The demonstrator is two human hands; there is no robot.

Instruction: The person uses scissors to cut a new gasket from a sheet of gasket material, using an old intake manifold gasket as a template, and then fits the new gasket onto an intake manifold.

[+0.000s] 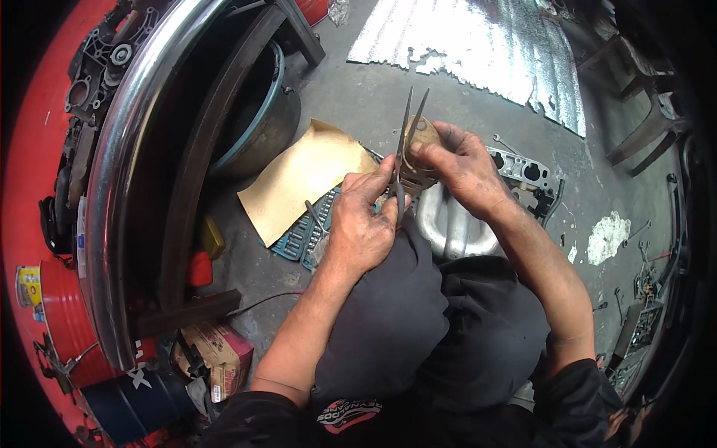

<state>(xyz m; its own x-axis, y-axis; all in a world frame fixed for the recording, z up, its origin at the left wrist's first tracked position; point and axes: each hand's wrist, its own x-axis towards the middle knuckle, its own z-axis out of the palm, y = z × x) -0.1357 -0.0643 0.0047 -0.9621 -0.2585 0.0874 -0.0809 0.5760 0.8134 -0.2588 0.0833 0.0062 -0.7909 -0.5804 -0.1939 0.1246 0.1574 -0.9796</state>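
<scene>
My left hand (pixel 364 220) is closed around the handles of a pair of scissors (pixel 402 142). The blades point away from me and stand slightly apart, with a small cut piece of tan gasket paper (pixel 426 130) at them. My right hand (pixel 464 168) pinches that piece between thumb and fingers, just right of the blades. A larger sheet of the same tan paper (pixel 299 175) lies left of my hands, partly over a teal socket set case (pixel 299 237). Beyond my knees sits a silver cast manifold (pixel 452 224), partly hidden by my right arm and legs.
A metal engine part with round ports (pixel 523 168) lies right of the manifold. Shiny foil sheeting (pixel 478 45) covers floor ahead. At left stand a chrome-edged bench frame (pixel 134 127) and a large tub (pixel 265 123). Wrenches (pixel 620 306) and a chair (pixel 642 97) are on the right.
</scene>
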